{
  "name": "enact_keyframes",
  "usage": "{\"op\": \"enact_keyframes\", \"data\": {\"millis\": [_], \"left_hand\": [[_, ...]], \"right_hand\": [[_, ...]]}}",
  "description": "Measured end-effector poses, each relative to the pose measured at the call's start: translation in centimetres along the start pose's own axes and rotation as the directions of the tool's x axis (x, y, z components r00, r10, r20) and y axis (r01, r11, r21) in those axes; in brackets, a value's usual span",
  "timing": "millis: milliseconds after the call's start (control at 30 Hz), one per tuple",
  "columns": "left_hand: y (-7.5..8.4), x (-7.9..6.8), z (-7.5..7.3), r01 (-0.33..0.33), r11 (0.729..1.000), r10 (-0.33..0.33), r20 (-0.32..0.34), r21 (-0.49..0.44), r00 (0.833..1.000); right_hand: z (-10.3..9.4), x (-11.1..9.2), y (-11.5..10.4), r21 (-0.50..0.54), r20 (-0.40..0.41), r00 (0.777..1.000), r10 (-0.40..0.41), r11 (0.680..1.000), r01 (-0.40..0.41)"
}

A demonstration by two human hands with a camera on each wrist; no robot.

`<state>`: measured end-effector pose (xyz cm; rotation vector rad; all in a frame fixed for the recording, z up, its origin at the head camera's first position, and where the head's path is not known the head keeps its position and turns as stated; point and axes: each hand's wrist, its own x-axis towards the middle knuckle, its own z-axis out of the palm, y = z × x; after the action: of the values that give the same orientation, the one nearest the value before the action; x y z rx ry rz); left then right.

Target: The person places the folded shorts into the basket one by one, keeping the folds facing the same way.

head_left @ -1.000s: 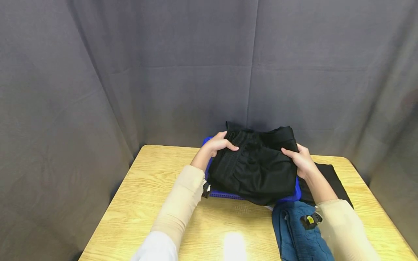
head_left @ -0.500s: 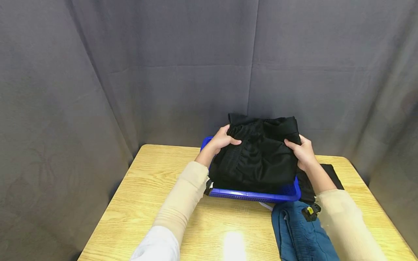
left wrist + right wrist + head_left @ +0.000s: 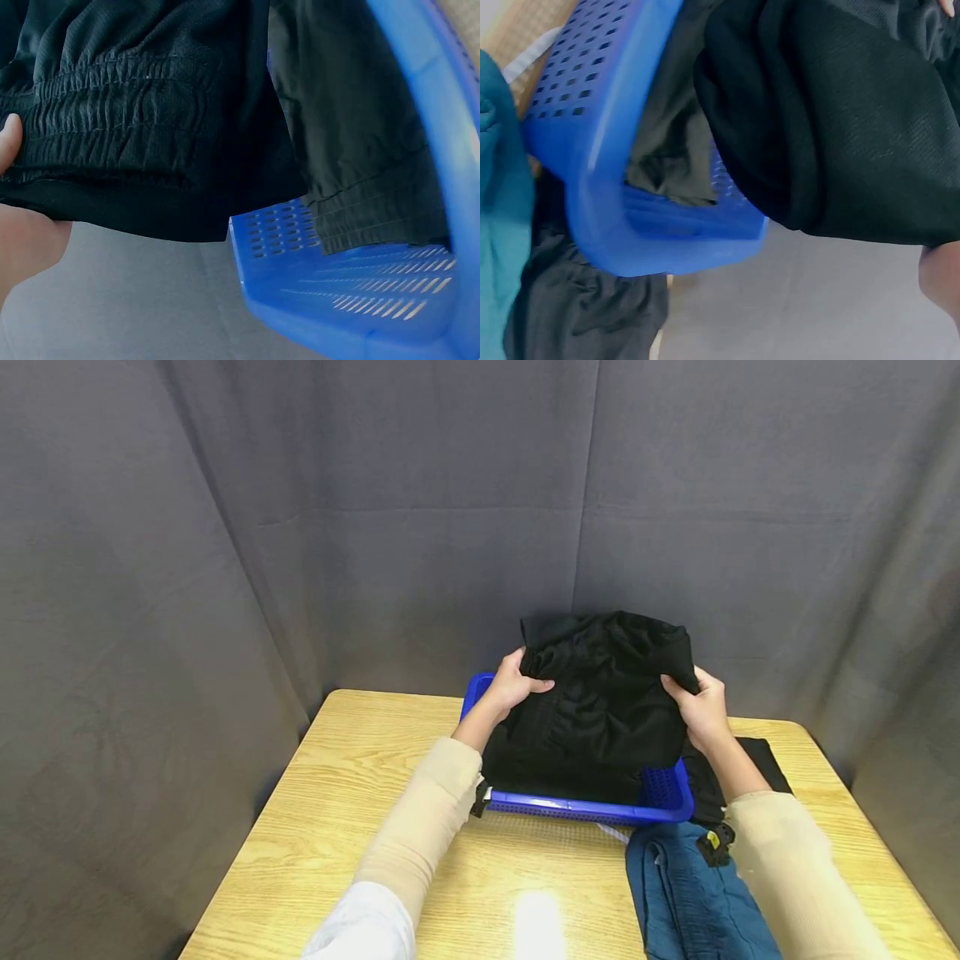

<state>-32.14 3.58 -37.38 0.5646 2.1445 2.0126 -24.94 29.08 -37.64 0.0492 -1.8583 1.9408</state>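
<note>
Both hands hold folded black pants [image 3: 611, 693] with a gathered elastic waistband above a blue plastic basket [image 3: 570, 806]. My left hand [image 3: 513, 685] pinches the waistband end, thumb on top. At the opposite end my right hand [image 3: 703, 708] grips the folded cloth, its thumb also on top. In the left wrist view, another dark garment [image 3: 367, 127] with an elastic edge lies inside the basket, beneath the held pants. The fingers under the cloth are hidden in the head view.
A folded blue garment [image 3: 686, 893] lies on the wooden table [image 3: 330, 827] in front of the basket's right corner. Another black garment [image 3: 761, 764] lies right of the basket, partly behind the right forearm. A grey curtain [image 3: 450, 527] hangs behind the table.
Both hands have raised the black pants and moved them toward the curtain. The basket's front rim and the garment inside now show. The blue garment stays in place.
</note>
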Motion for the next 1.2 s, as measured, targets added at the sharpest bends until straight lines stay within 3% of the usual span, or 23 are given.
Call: {"op": "enact_keyframes", "data": {"millis": [233,500,567,800,1100,1200], "left_hand": [[-1.4,-0.4,0.6,-0.045,0.999,0.045,-0.011,-0.031,0.999],[-3.5,-1.2,0.7,-0.014,0.999,0.014,-0.009,-0.033,1.000],[-3.3,-2.0,0.8,-0.009,1.000,0.009,-0.012,-0.030,1.000],[-5.3,-2.3,1.0,0.021,0.999,-0.023,-0.054,-0.048,0.998],[-4.0,-4.4,1.0,0.008,0.999,-0.009,-0.041,-0.032,0.999],[-4.5,-4.5,1.1,0.018,0.999,-0.020,-0.046,-0.037,0.999]], "right_hand": [[-0.5,0.1,1.8,0.000,-0.041,0.999,-0.008,1.000,0.008],[-1.3,-0.6,4.1,-0.036,0.048,0.999,0.006,0.999,-0.005],[-1.3,-0.8,4.6,-0.054,0.043,0.999,0.021,0.998,-0.018],[-1.4,-1.4,5.9,-0.150,0.041,0.998,0.052,0.988,-0.045],[-1.7,-1.9,7.2,-0.189,0.071,0.995,0.076,0.980,-0.062],[-1.7,-2.0,7.7,-0.204,0.066,0.995,0.075,0.977,-0.060]]}}
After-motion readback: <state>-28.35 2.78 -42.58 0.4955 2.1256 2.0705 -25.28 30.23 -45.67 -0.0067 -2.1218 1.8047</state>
